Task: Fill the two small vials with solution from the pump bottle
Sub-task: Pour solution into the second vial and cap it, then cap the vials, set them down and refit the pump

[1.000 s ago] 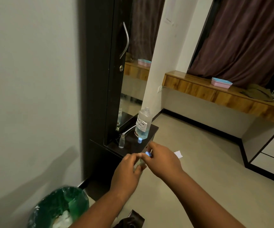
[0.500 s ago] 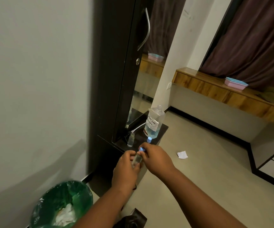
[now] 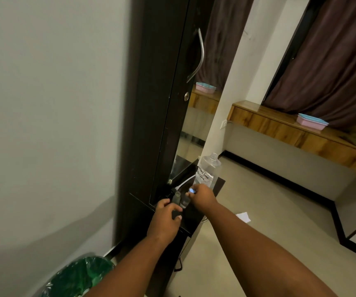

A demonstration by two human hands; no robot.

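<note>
Two small clear vials stand side by side on the dark shelf [image 3: 218, 185] in front of the mirror. The left vial [image 3: 176, 197] has no cap. The right vial [image 3: 184, 203] carries a blue cap [image 3: 191, 191], which my right hand [image 3: 201, 195] pinches from above. My left hand [image 3: 165, 217] hovers just in front of the vials, fingers loosely curled and holding nothing. Behind them stands the clear labelled bottle [image 3: 208, 171] with bluish solution. Its white pump tube [image 3: 184, 182] lies on the shelf beside it.
A tall dark cabinet door with a metal handle [image 3: 198, 56] rises directly behind the shelf. A green-lined bin [image 3: 78, 277] sits on the floor at lower left. A scrap of paper [image 3: 243, 217] lies on the floor. A pink box [image 3: 312, 122] rests on the wooden ledge.
Both hands moved forward to the shelf with the capped vial. It now stands beside the other vial, and my left hand has let go of it.
</note>
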